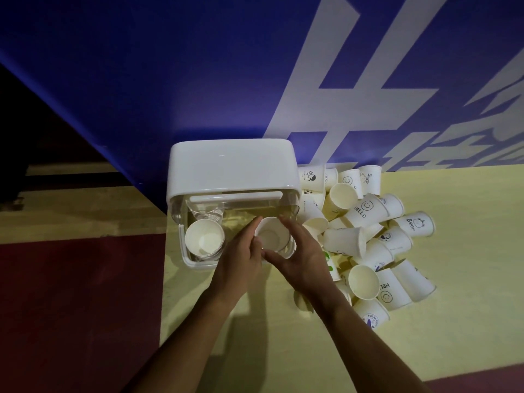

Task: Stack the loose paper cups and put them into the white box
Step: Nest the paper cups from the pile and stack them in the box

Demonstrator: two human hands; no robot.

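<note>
both hands meet over the open white box [184,251], wrapped around one paper cup [272,235] with its mouth facing up. the left hand [241,259] curls against the cup's left side, fingers along the rim and thumb on the near edge. the right hand [302,258] cups the right side, fingers round the far wall and thumb across the near rim, touching the left thumb. the cup sits in the right part of the box; whether it is a single cup or the top of a stack, and whether it touches the box floor, cannot be told.

in the left part of the box stands a stack of cups [204,240], mouth up. the lid [232,165] is tipped back behind the opening.

just right of the box lies a pile of loose cups [368,236], most on their sides, some printed with "hello" and smiling faces. box and pile rest on a yellow surface [459,293] against a blue wall [156,80] with large pale letters.
</note>
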